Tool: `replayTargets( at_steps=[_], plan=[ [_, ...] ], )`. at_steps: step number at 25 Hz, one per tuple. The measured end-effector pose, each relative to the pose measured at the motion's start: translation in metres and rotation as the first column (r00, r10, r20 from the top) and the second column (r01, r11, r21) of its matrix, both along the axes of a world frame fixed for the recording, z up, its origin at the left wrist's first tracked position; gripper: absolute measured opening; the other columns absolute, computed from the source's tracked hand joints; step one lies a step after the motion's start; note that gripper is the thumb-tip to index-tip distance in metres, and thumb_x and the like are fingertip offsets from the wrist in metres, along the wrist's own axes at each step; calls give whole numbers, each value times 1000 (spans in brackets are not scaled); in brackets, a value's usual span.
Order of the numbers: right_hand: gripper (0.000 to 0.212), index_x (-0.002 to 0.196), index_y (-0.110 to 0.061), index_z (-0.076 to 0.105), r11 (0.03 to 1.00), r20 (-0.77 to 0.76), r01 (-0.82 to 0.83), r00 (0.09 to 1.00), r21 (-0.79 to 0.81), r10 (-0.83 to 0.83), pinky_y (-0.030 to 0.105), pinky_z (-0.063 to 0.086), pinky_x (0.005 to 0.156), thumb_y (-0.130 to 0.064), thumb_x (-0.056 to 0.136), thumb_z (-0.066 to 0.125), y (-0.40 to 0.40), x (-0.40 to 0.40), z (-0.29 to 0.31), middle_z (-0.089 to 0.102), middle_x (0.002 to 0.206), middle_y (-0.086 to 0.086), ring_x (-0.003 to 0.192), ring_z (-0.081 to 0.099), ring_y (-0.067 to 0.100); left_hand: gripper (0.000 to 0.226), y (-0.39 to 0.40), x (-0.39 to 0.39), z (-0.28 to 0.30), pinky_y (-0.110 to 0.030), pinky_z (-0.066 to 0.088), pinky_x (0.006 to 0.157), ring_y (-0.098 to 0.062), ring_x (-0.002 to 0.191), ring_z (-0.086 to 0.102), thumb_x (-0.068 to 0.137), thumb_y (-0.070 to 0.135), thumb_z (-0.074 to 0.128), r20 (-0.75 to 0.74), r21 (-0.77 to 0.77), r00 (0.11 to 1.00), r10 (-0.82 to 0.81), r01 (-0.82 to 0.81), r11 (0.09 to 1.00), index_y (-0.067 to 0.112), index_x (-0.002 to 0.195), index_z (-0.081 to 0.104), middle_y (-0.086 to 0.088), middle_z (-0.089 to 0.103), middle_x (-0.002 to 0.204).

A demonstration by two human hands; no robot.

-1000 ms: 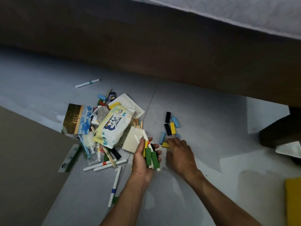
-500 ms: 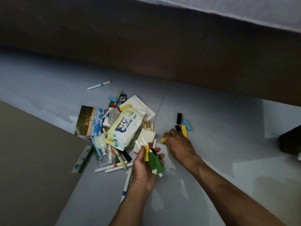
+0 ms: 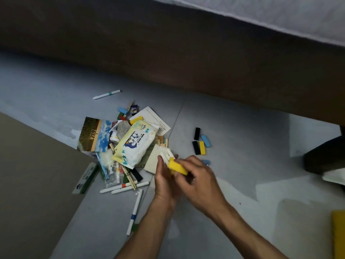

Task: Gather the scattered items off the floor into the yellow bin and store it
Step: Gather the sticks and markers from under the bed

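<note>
My left hand (image 3: 165,181) grips a bundle of small coloured blocks; white ones stick out above its fingers. My right hand (image 3: 198,181) has come against it and pinches a yellow block (image 3: 176,166) at the bundle. Right of the hands, several loose blocks lie on the grey floor: a black one (image 3: 197,133), a black and yellow pair (image 3: 199,147), and blue ones (image 3: 206,140). A heap on the left holds a baby wipes pack (image 3: 136,144), photos (image 3: 95,135), paper and white markers (image 3: 124,187). The yellow bin (image 3: 338,234) shows only as an edge at the lower right.
A dark brown bed base (image 3: 168,53) runs across the back with a white mattress (image 3: 280,14) above. A tan board (image 3: 31,184) covers the floor at left. One marker (image 3: 106,94) lies apart near the bed. A dark object (image 3: 324,156) sits at the right edge.
My right hand left the floor by the loose blocks and came back to my left hand with a yellow block. The view shifted slightly left, bringing the yellow bin's edge back in.
</note>
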State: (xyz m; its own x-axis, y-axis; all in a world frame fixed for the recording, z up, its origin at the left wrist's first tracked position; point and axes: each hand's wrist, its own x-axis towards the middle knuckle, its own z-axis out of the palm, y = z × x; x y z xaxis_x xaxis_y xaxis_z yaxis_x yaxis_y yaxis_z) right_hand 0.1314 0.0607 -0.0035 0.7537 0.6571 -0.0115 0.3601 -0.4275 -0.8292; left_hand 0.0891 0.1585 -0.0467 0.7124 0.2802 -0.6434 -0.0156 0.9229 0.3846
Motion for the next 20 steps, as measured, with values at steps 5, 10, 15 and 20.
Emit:
replayTargets(
  at_steps=[5, 10, 15, 20],
  plan=[
    [35, 126, -33, 58, 1000, -23, 15, 1000, 12, -14, 6, 44, 84, -37, 91, 61, 2, -4, 3, 52, 116, -21, 105, 51, -8, 53, 3, 11, 7, -40, 58, 70, -30, 84, 71, 87, 60, 50, 41, -11, 999, -30, 30, 999, 15, 110, 66, -14, 71, 92],
    [15, 101, -38, 63, 983, -104, 171, 981, 62, -164, 9, 50, 68, -29, 90, 66, -11, 21, -8, 62, 101, -22, 92, 60, -2, 50, 5, 18, 4, -43, 56, 74, -33, 87, 70, 84, 60, 55, -50, 84, 997, -61, 65, 994, 18, 108, 68, -15, 72, 94],
    [44, 130, -23, 52, 905, 53, 344, 938, -252, -342, 29, 49, 83, -33, 90, 65, -3, 65, -46, 56, 129, 1, 109, 57, 20, 40, 5, 15, 2, -32, 53, 58, -29, 69, 67, 80, 49, 61, -111, 88, 993, -41, 51, 995, 18, 105, 65, -13, 70, 89],
    [67, 137, -4, 38, 719, 233, 309, 950, -623, -206, 40, 48, 85, -48, 90, 59, 33, 102, -76, 45, 133, 19, 114, 49, 35, 41, 16, -3, -6, -33, 54, 61, -29, 71, 68, 86, 48, 58, -150, 82, 987, -59, 72, 994, 17, 112, 66, -13, 69, 89]
  ],
)
